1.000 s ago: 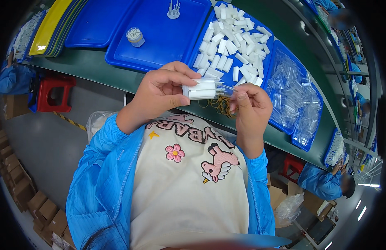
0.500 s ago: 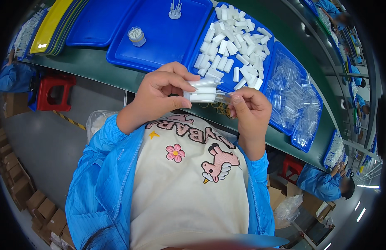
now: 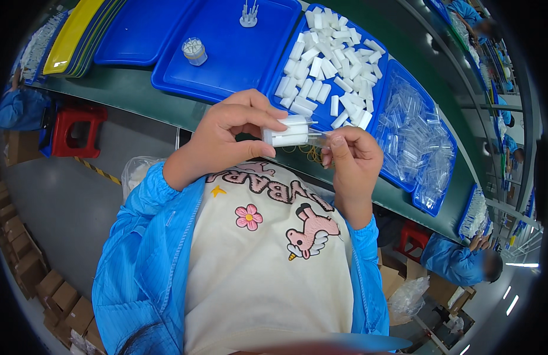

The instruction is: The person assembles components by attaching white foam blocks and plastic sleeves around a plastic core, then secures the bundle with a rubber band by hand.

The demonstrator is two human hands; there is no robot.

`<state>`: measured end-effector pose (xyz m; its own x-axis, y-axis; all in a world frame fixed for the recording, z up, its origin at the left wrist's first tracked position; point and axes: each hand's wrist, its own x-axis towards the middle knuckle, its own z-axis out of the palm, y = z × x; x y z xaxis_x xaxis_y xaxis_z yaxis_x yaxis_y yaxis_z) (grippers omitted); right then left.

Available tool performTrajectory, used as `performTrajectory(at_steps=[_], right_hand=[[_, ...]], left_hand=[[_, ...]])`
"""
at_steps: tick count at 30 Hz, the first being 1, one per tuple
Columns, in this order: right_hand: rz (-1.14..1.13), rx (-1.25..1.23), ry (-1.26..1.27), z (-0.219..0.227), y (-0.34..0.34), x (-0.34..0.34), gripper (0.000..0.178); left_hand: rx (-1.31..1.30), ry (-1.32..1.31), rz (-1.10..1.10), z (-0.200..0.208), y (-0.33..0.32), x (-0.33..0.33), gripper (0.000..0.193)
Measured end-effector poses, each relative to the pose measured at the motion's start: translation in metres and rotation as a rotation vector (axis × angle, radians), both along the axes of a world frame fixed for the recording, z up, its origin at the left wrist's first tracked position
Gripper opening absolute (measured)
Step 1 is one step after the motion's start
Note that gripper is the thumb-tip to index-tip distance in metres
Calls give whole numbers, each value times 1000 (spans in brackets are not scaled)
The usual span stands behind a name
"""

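Observation:
My left hand (image 3: 235,124) is closed round a bundle of white blocks (image 3: 287,138), thumb below and fingers above. Thin pale rods stick out from the bundle's right end. At that end my right hand (image 3: 355,155) pinches a clear plastic piece (image 3: 321,141), whose exact shape is partly hidden by the fingertips. Yellowish rubber bands (image 3: 312,153) lie just under the hands, at the table's near edge. Beyond them, a blue tray (image 3: 226,74) holds a round bundle of white blocks (image 3: 194,52) with a band about it, and an upright clear pronged holder (image 3: 248,15).
To the right of that tray, another tray is heaped with loose white blocks (image 3: 327,68). Further right, clear plastic pieces (image 3: 413,130) fill a blue tray. Stacked yellow and blue trays (image 3: 69,41) stand at the far left. A red stool (image 3: 78,131) is on the floor; co-workers sit at both sides.
The bundle has rolled a little in my left hand, so its blocks face differently. My right hand has shifted very slightly left, still pinching the clear piece.

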<state>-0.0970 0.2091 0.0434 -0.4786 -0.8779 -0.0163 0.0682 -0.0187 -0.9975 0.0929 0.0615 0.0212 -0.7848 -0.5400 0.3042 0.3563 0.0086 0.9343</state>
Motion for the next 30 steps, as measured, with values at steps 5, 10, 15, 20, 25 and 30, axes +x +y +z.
performTrajectory(at_steps=[5, 10, 15, 20, 25, 30], right_hand=[[-73, -77, -74, -11, -1, 5, 11], [-78, -58, -93, -16, -4, 8, 11], [12, 0, -105, -20, -5, 0, 12], [77, 56, -64, -19, -5, -7, 13], [62, 58, -45, -16, -7, -1, 12], [46, 39, -63, -9, -11, 6, 11]], left_hand=[[-193, -208, -39, 10, -3, 3, 33], [-295, -273, -70, 17, -10, 3, 33], [-322, -303, -110, 18, -12, 5, 33], [-145, -272, -115, 14, -8, 5, 28], [-92, -247, -116, 10, -6, 3, 28], [6, -202, -58, 3, 1, -2, 26]])
